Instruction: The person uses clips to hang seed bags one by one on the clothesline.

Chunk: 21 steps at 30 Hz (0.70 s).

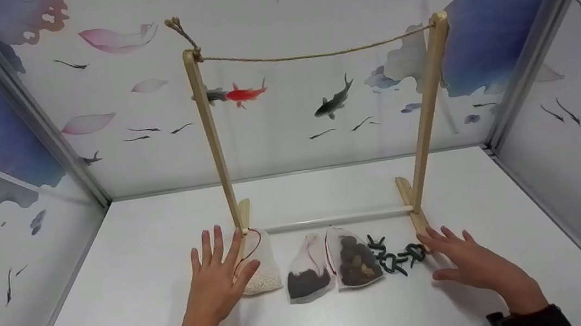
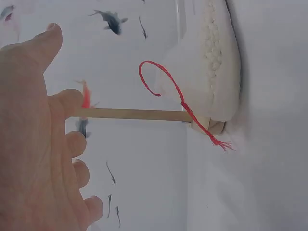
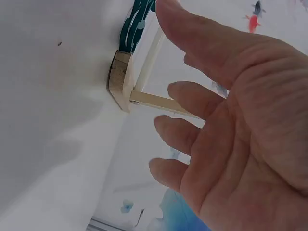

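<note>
My left hand (image 1: 217, 280) is spread over the left side of the table, fingers straight, holding nothing. Beside its thumb lies a mesh bag of white pellets (image 1: 262, 275) with a red drawstring (image 2: 168, 77). To the right sit a bag of black grains (image 1: 308, 283) and a bag of dark brown lumps (image 1: 357, 265). Several dark green clips (image 1: 392, 262) form a row from that bag toward the right hand (image 1: 471, 260), which hovers with fingers extended and empty near the foot of a wooden frame. In the right wrist view, green clips (image 3: 136, 26) show past the thumb.
A wooden frame stands behind the bags, with a left post (image 1: 215, 149), a right post (image 1: 430, 114), a white crossbar (image 1: 330, 220) and a slack twine (image 1: 316, 55) between the post tops. Printed panels (image 1: 294, 146) enclose the white table (image 1: 133, 268) at the back and sides.
</note>
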Available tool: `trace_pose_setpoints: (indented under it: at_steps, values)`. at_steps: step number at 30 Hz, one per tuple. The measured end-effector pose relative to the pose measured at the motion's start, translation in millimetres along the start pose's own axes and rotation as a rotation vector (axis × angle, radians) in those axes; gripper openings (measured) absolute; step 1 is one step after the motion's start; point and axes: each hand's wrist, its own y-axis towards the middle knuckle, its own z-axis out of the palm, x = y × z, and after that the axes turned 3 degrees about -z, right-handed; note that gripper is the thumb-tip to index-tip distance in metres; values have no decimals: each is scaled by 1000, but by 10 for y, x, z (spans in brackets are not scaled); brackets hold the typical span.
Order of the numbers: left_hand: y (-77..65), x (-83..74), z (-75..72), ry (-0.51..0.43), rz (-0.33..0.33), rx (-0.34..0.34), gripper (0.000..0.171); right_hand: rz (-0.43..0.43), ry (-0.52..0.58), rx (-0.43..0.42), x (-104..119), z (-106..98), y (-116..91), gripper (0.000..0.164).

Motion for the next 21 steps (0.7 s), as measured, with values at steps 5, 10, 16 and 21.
trace_pose_setpoints:
  at_steps: [5,10,16,21]
  values:
    - [25,-91,-48,-10,20,13,85,-36,2,37,42,-41,45,73]
    - [19,-155,-59,-36,57,15,92,-46,0,71,80,19,127,75]
    - [-5,-241,9,-71,112,30,88,-28,-18,129,126,135,197,78]
    - [-17,-317,65,-71,163,55,85,-5,-70,143,113,191,232,71]
